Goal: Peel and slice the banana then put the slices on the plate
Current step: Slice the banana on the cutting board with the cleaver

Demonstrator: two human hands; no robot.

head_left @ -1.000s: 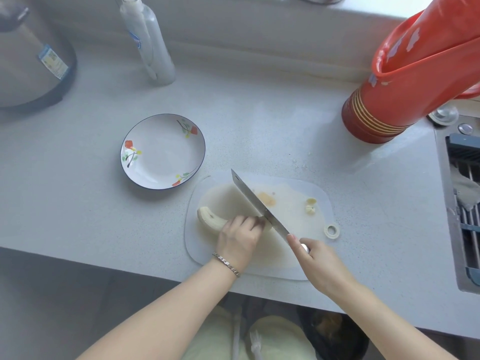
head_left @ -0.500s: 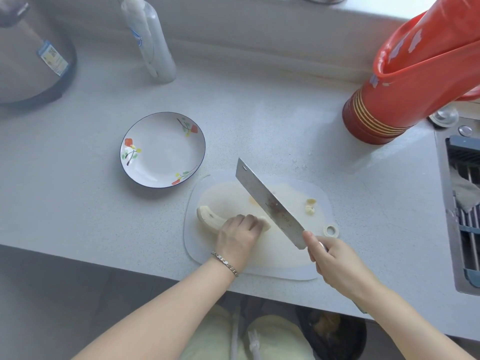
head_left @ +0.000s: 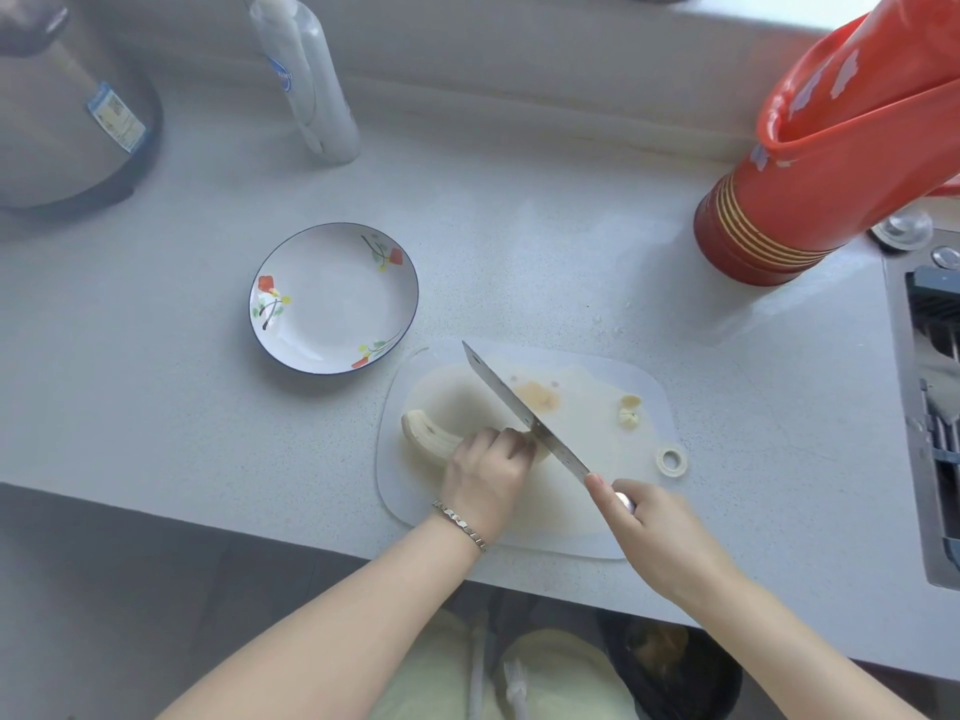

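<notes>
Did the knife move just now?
Yes. The knife tipped back down toward the banana, uncovering the orange stain on the cutting board.

Printed labels on three things, none clear enough to read

The clear bottle (head_left: 317, 96) at the back of the bench carries a blue oval badge (head_left: 283, 75) with white lettering, too small and blurred to spell out. The metal pot (head_left: 47, 127) at the far left bears a rectangular sticker (head_left: 115, 116), blue along its top edge and pale below, with what may be a code square and lines of fine print, all illegible. The red plastic bag (head_left: 852, 163) on the right shows white printed marks (head_left: 841, 80) on its side, broken up by folds, and no letters or numbers can be made out in them.
</notes>
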